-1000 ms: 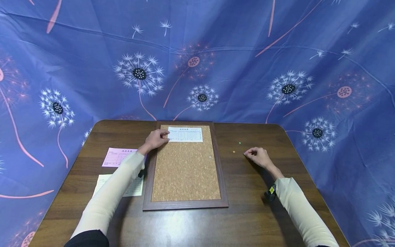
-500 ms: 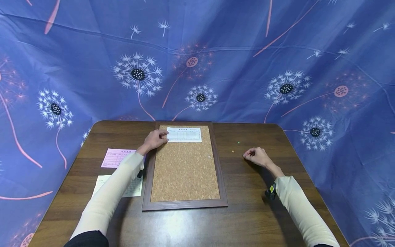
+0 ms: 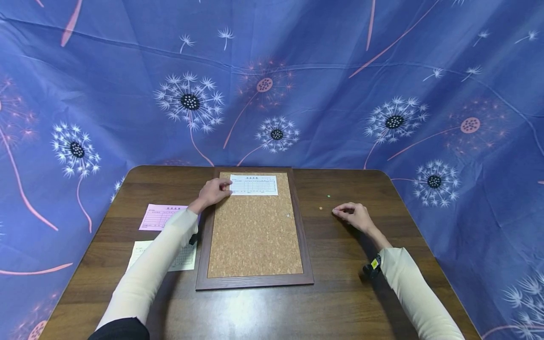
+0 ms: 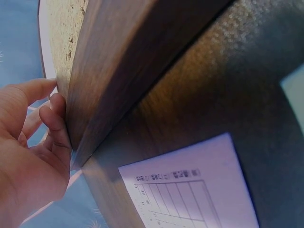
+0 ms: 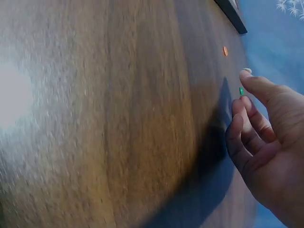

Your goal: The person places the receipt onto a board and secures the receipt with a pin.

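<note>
A white printed form lies across the top of the cork board. My left hand rests at the board's upper left, thumb and a fingertip pressing the form's left edge at separate spots; in the left wrist view that hand reaches over the frame. Right of the board, my right hand hovers low over the table. Its thumb and index finger pinch a tiny whitish tack, mostly covered by the fingertips. Near them lie an orange tack and a green tack.
Left of the board lie a pink form and a pale yellow form, both partly covered by my left arm. A clear tack sits on the cork's right side. A blue dandelion-print cloth hangs behind the table.
My right hand has shifted slightly left and up, toward the orange tack. My left hand stays at the form's left edge, and the form keeps its place on the board.
</note>
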The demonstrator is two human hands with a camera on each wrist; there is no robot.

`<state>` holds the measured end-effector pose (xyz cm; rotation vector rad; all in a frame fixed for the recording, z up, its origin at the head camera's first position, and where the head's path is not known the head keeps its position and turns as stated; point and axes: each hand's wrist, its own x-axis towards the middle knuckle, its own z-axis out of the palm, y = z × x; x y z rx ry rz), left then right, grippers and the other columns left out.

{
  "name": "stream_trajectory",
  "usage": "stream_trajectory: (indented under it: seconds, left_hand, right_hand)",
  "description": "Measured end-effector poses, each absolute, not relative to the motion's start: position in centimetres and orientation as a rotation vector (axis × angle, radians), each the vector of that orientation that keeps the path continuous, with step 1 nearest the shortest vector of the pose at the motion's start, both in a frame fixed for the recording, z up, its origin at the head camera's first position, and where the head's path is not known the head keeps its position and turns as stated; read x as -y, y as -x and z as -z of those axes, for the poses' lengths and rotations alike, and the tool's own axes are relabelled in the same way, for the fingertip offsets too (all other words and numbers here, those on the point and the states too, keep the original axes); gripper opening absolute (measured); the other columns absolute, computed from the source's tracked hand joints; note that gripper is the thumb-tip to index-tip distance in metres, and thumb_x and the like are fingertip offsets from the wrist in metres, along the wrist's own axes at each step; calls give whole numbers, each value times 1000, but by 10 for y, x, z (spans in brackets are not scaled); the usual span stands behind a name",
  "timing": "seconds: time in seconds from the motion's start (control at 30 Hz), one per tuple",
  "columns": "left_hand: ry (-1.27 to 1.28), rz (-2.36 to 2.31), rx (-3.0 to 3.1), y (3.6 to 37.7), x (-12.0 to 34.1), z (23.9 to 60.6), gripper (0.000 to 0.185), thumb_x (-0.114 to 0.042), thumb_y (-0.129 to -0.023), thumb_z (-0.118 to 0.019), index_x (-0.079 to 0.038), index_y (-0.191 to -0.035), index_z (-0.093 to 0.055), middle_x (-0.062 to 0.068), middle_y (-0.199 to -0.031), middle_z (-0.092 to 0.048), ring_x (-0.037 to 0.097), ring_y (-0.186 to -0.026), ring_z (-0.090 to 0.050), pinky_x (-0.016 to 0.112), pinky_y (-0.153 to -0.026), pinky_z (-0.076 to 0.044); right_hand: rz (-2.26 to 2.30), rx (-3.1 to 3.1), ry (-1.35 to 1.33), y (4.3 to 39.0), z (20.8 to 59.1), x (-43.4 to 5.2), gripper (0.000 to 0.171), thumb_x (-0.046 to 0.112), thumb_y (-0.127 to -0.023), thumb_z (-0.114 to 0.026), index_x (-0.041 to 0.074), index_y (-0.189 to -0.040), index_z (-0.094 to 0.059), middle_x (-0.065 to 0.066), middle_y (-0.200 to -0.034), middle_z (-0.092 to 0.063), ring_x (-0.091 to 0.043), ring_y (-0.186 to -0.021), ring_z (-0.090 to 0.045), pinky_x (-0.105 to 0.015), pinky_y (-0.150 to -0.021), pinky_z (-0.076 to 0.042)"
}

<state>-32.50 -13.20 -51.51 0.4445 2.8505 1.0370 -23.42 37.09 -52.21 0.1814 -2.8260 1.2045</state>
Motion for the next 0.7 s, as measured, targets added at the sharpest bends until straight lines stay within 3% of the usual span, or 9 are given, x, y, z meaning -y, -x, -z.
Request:
stream_trajectory:
  seconds: [0.3,0.53,0.7]
  left_hand:
    - [-454,-1044,-2852,324,130,513,40,-18,-93,-70,-4,-131,-67,9,-93,-65,23,-84,-57,33,-71,-41]
    - [-446,-1041,-2845,324,130,513,41,-18,-94,-70,-4,-132,-67,8,-93,-66,21,-83,-57,31,-70,-41]
    - [-490,-1101,-2852,322,134,513,41,-17,-91,-70,-2,-129,-68,5,-88,-65,20,-80,-57,32,-70,-43]
  right_hand:
    - [-1530,2676,-184,236,514,-356,23,12,-94,-74,-8,-106,-75,-21,-84,-73,-7,-62,-61,-27,-51,-51]
    - [-1713,2611,-178,241,509,-338,27,8,-94,-73,-13,-110,-70,-4,-81,-76,-11,-64,-66,-26,-55,-52]
    - [-1774,2592,-184,250,507,-319,29,13,-95,-73,-10,-112,-71,-3,-85,-77,-15,-71,-71,-27,-61,-56]
